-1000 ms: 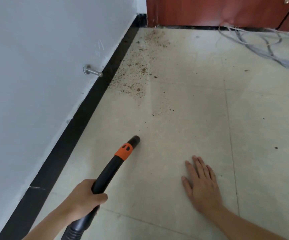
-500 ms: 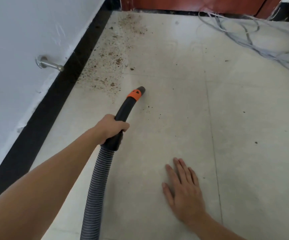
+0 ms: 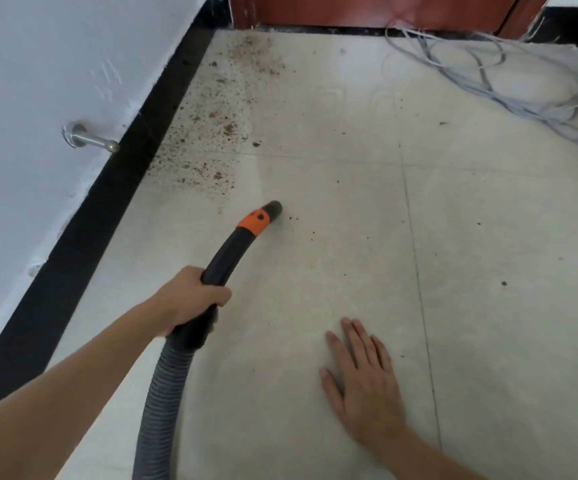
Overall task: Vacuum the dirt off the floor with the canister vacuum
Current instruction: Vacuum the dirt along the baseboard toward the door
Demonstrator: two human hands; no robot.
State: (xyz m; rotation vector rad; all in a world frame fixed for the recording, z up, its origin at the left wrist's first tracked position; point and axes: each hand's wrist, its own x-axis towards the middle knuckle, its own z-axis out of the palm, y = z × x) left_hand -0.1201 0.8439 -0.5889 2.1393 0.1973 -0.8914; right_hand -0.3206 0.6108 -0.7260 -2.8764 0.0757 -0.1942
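Pale floor tiles [image 3: 488, 323] run along a white wall [image 3: 31, 64], with a person's two hands low over them.
The left hand [image 3: 190, 299] is curled tight round the black handle tube [image 3: 228, 254], just ahead of the ribbed grey hose [image 3: 163, 403]; the right hand [image 3: 367, 386] lies flat on the floor, fingers straight, holding nothing. From the grip the tube curves forward to an orange collar [image 3: 254, 221] and a black nozzle tip [image 3: 274, 207], low by a few dark crumbs; whether it touches the tile I cannot tell. Beyond it the brown dirt [image 3: 218, 133] spreads along the black skirting [image 3: 107, 188] towards a red-brown door [image 3: 384, 8]. A metal doorstop [image 3: 90, 140] juts from the wall, and grey cables [image 3: 488, 81] lie tangled at the far right.
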